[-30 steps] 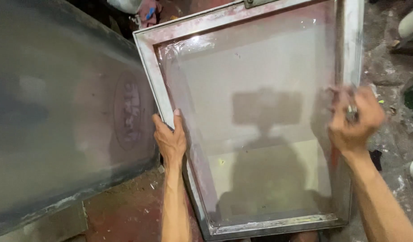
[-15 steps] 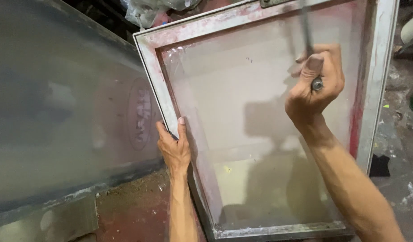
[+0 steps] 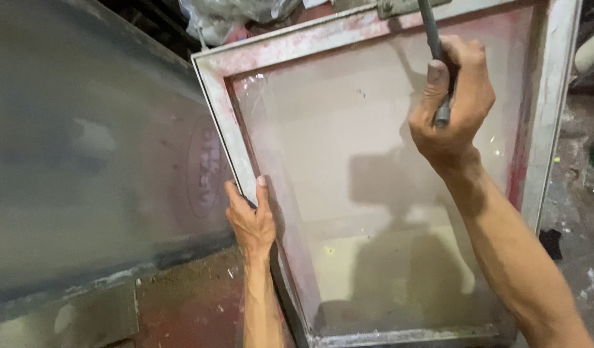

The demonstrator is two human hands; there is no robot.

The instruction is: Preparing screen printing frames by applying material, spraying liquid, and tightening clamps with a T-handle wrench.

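Note:
A large rectangular screen frame (image 3: 214, 96) with pale metal edges stained pink stands tilted in front of me, its mesh (image 3: 348, 174) translucent and whitish. My left hand (image 3: 250, 218) grips the frame's left rail from outside, thumb on the inner edge. My right hand (image 3: 453, 103) is raised over the upper right of the mesh, fist closed around a thin grey metal rod (image 3: 434, 38) that runs up toward a metal bracket (image 3: 406, 6) on the top rail. The shadow of my head falls on the mesh's lower half.
A broad grey panel (image 3: 84, 161) with a faint oval mark (image 3: 203, 167) leans at the left. Reddish dirty floor (image 3: 187, 303) lies below it. Crumpled plastic (image 3: 226, 16) sits behind the frame's top corner. Stained ground and a dark scrap (image 3: 550, 241) are at the right.
My right hand moved from the frame's right rail across and up to the top of the mesh, holding the rod. The view shifted closer; my left hand kept its hold.

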